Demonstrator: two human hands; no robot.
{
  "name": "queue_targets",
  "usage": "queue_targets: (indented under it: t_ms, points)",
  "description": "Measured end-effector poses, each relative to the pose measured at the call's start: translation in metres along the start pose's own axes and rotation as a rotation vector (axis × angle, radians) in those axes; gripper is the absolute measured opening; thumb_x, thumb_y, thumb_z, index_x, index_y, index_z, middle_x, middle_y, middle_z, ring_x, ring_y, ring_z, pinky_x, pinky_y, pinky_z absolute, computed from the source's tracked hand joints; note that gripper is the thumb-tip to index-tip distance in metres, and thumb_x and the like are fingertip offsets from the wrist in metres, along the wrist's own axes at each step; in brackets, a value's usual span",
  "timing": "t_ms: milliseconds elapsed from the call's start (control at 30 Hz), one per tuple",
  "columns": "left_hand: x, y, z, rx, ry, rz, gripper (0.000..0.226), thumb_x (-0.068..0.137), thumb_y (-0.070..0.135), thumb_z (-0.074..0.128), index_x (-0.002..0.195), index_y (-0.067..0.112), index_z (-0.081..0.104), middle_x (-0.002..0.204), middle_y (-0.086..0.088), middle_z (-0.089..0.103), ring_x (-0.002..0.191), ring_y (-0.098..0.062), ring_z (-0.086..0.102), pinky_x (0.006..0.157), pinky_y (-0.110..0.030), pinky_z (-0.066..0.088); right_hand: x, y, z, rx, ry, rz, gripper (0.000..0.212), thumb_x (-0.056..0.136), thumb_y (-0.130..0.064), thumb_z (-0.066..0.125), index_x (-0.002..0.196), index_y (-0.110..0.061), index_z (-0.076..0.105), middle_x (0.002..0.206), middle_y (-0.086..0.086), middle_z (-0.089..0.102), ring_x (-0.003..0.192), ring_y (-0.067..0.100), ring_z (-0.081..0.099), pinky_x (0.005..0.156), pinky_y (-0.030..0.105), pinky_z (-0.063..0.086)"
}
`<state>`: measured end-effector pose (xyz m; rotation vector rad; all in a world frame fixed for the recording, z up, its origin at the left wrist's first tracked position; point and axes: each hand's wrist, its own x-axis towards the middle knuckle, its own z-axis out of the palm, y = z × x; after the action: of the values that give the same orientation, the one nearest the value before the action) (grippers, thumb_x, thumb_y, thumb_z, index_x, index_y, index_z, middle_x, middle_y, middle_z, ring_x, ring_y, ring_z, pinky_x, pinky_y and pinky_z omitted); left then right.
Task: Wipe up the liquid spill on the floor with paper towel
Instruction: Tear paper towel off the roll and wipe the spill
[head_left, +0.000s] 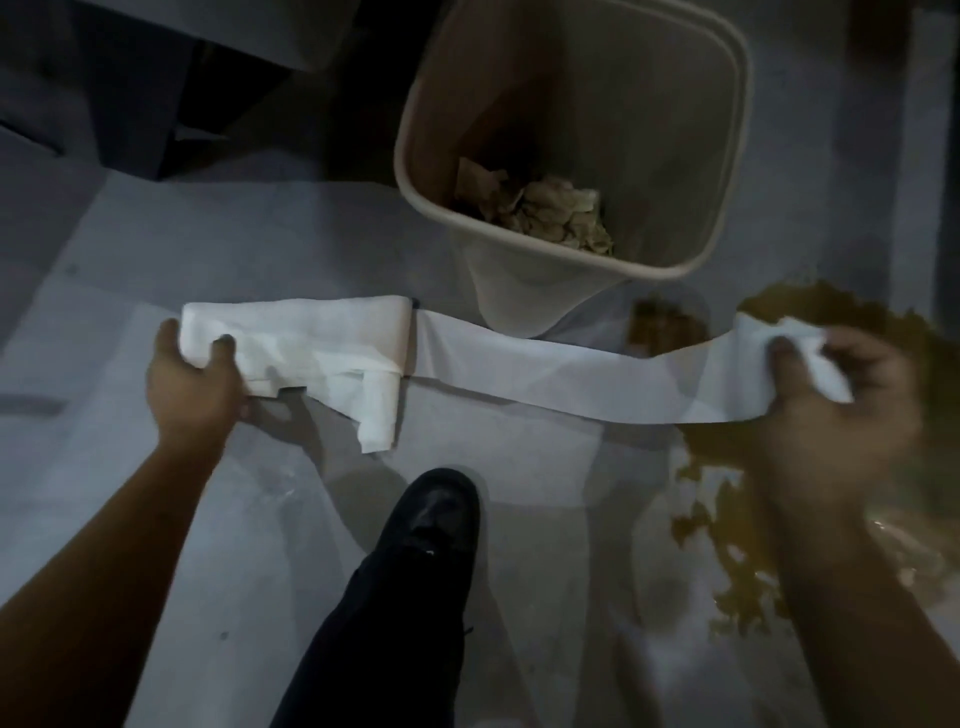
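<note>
Paper towel (561, 376) stretches in a white strip between 2 hands above the grey floor (156, 519): the left hand (195, 379) grips its bunched end, the right hand (831, 410) pinches the other over the brown spill (727, 545). Behind stands a beige bin (519, 280) holding crumpled paper (540, 208); a black shoe (431, 514) is planted below.

No words, numbers, labels or signs to read anywhere; picture dark and blurry
</note>
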<state>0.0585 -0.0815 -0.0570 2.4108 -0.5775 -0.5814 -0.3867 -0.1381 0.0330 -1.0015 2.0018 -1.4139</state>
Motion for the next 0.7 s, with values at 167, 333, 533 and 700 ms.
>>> queue_targets:
  t_ms: [167,333,533,700]
  points:
    - [-0.047,0.028,0.049,0.361,-0.188,0.383,0.053,0.093,0.044,0.061,0.141,0.023,0.053,0.152,-0.019,0.04,0.137,-0.043,0.036,0.109,-0.055,0.036,-0.087,0.004,0.102,0.033,-0.209,0.017,0.021,0.079,-0.001,0.077,0.086,-0.015,0.063,0.08,-0.013,0.061,0.073,-0.006,0.057,0.07,0.013,0.045]
    - [-0.063,0.049,0.081,0.49,-0.3,0.366,0.064,0.093,0.047,0.059,0.148,0.023,0.04,0.151,-0.019,0.037,0.135,-0.043,0.036,0.101,-0.057,0.043,-0.129,0.01,0.183,-0.043,-0.592,0.09,0.02,0.083,-0.019,0.08,0.096,-0.018,0.065,0.081,-0.018,0.061,0.073,-0.007,0.059,0.067,0.01,0.046]
    - [-0.048,0.048,0.076,0.532,-0.304,0.281,0.075,0.084,0.064,0.065,0.139,0.018,0.044,0.136,-0.02,0.045,0.128,-0.045,0.042,0.096,-0.054,0.046,-0.113,0.042,0.165,-0.398,-0.679,0.041,0.055,0.079,-0.063,0.067,0.11,-0.017,0.066,0.106,0.002,0.065,0.101,0.019,0.06,0.084,0.031,0.05]
    - [-0.045,0.047,0.092,0.75,-0.307,0.304,0.075,0.082,0.069,0.06,0.13,0.013,0.047,0.128,-0.019,0.048,0.121,-0.044,0.046,0.092,-0.055,0.049,-0.075,0.09,0.129,-0.984,-0.357,0.19,0.1,0.069,-0.069,0.073,0.14,-0.01,0.036,0.139,0.028,0.039,0.123,0.046,0.041,0.104,0.051,0.037]
